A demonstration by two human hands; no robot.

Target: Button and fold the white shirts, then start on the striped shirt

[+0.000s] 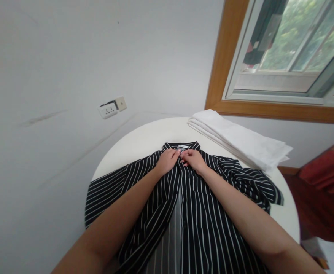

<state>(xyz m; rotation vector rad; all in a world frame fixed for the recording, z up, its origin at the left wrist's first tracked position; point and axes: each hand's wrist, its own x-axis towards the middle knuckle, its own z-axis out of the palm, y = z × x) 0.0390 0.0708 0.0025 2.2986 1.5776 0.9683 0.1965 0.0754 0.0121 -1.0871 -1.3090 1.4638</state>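
A black shirt with white stripes (201, 213) lies face up on a round white table (155, 129), its collar toward the wall. Its front hangs open below the neck, showing the greyer inside of the back. My left hand (168, 160) pinches the left front edge just under the collar. Close beside it, my right hand (193, 159) has its fingers curled on the opposite front edge at the same height. The fingertips of both hands nearly meet. Whatever small part of the shirt sits between them is too small to make out.
Folded white sheets (235, 137) lie at the table's back right, near the right sleeve. A wall socket (108, 110) is on the wall behind. The window (292, 49) has a wooden frame. Red fabric (329, 167) and something white (329, 253) appear at the right.
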